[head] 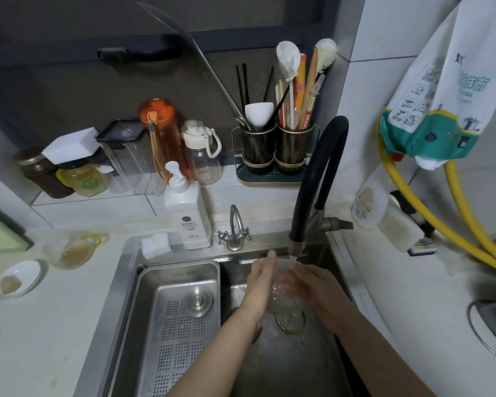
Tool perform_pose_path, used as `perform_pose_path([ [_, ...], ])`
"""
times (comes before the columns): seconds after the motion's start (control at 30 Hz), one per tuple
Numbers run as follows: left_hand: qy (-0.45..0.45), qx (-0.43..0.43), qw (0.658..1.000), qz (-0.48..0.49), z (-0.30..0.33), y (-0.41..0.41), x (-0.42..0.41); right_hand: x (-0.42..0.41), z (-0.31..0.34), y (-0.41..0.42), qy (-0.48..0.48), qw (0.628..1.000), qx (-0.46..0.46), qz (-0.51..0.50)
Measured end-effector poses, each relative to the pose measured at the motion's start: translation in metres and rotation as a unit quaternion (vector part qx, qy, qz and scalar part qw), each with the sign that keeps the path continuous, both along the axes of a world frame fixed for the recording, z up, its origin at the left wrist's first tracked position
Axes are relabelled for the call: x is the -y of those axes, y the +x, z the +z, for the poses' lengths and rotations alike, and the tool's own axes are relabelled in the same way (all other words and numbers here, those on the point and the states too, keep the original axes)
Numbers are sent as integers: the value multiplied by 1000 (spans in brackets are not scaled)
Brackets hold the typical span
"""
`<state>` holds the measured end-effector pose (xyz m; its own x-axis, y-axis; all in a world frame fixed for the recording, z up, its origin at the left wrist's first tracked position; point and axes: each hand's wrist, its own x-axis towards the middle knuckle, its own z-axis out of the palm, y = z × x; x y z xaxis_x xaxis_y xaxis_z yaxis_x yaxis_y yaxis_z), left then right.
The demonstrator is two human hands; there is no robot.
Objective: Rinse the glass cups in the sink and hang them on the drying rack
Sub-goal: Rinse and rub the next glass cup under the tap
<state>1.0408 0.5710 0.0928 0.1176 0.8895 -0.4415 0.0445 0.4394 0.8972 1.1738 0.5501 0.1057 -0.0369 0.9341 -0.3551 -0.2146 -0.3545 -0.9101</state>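
while water runs from the black faucet (312, 179), left hand (259, 285) and right hand (315, 287) cup a glass cup (284, 299), fingers loosely curled; perforated tray (178, 310) fills sink's (118, 325) left half, soap bottle (188, 216) behind.

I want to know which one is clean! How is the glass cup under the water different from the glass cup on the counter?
The glass cup in the sink is held between the left hand and right hand under the running tap; the glass cup on the counter stands alone, untouched. The sink cup looks clear; the counter cup has brownish residue inside. Both are see-through glass with a yellowish handle.
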Motion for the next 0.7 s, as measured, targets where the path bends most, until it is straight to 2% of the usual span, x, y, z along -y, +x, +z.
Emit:
perform_pose_path([
  [0.1, 44, 38, 997, -48, -2, -5, 13, -1, 3, -4, -8, 999, 21, -29],
  [0.2, 41, 73, 996, -40, -4, -6, 19, -1, 0, -9, -6, 997, 70, -42],
  [0.3, 19, 68, 997, -28, -2, -8, 12, 2, 5, -9, 22, 1000, 19, -3],
  [0.37, 30, 25, 998, -40, -1, -10, 8, 4, 6, -9, 39, 999, 26, 24],
  [0.43, 80, -45, 994, -52, 1, -10, 7, 4, 3, -11, 45, 995, 87, 15],
  [0.53, 198, -179, 960, -80, 3, -8, 15, 6, 0, -19, 24, 991, 133, -20],
  [0.7, 273, -231, 915, -187, -7, -16, 32, 4, 6, -19, -5, 987, 155, -48],
])
